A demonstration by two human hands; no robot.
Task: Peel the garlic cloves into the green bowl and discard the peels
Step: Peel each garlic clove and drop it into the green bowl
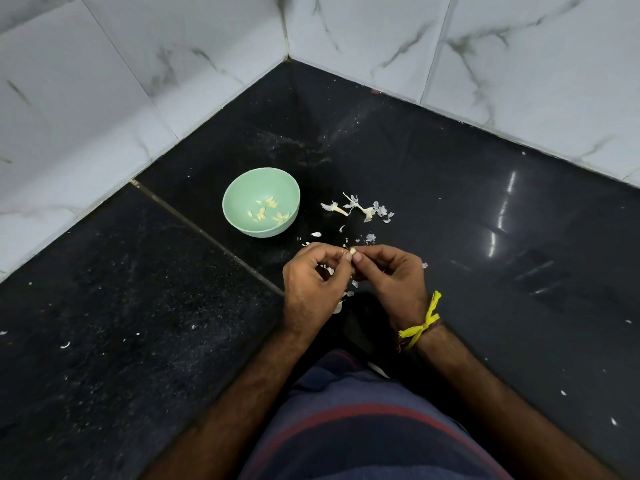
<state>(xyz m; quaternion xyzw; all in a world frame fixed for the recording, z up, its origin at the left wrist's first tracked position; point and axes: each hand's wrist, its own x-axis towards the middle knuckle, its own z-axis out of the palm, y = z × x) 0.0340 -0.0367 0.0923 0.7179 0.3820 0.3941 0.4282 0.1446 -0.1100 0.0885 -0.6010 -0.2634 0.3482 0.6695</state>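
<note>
A glossy black stone floor fills a corner and reflects streaks of light at the right. White marble-look wall tiles with grey veins rise behind it.

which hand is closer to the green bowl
The left. The left hand sits just below and right of the green bowl in the picture, pinching a garlic clove. The right hand pinches the same clove from the far side, further from the bowl.

Bare forearms, no sleeves. Right wrist: yellow thread band, knotted, loose ends fraying toward 1 o'clock; thin dark red thread alongside. Torso at 6 o'clock: dark blue garment crossed by red stripes.
</note>
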